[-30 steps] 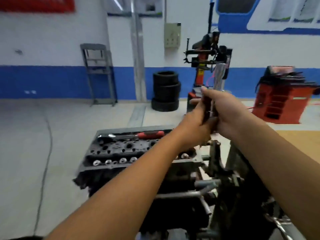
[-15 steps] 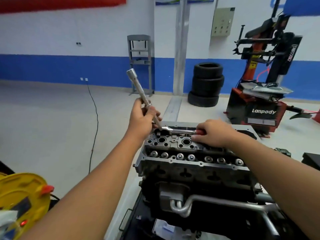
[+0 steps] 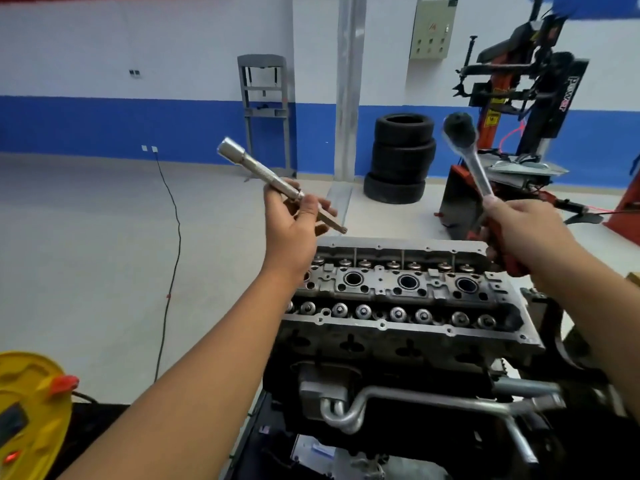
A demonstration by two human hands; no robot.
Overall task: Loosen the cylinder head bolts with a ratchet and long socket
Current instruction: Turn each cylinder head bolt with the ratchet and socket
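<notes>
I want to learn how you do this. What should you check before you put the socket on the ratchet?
1. Left hand holds the socket: ok.
2. Right hand holds the ratchet by its red handle: ok.
3. Socket joined to ratchet: not ok, they are apart.
4. Both tools up off the cylinder head: ok.
5. Which socket end fits the ratchet: cannot tell.
6. Bolts loosened: cannot tell.
</notes>
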